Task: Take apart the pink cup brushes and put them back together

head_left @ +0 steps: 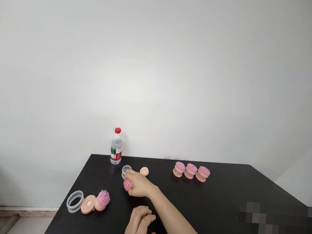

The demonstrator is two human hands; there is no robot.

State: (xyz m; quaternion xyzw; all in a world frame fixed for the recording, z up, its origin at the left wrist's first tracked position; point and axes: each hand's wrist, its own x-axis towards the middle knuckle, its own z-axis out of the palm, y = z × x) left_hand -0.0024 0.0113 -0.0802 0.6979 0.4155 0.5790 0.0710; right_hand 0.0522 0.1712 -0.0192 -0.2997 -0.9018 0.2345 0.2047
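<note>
My right hand point(141, 184) reaches across from the right, its fingers closed around a round brush head with pink bristles point(128, 184), which point to the left. Just behind those fingers is a translucent ring point(126, 167), partly covered by the hand. A peach disc with a white centre point(144, 172) lies beyond the knuckles. Nearer to me, my left hand point(138, 226) hovers low over the black table with fingers loosely bent and apart, and nothing shows in it. Its lower part is cut off by the frame.
At the table's point(219, 208) left front lie another translucent ring point(70, 207), a peach disc point(84, 208) and a pink brush head point(103, 200). Three assembled pink brushes point(191, 171) stand in a row at the back right. A red-capped water bottle point(116, 148) stands by the wall.
</note>
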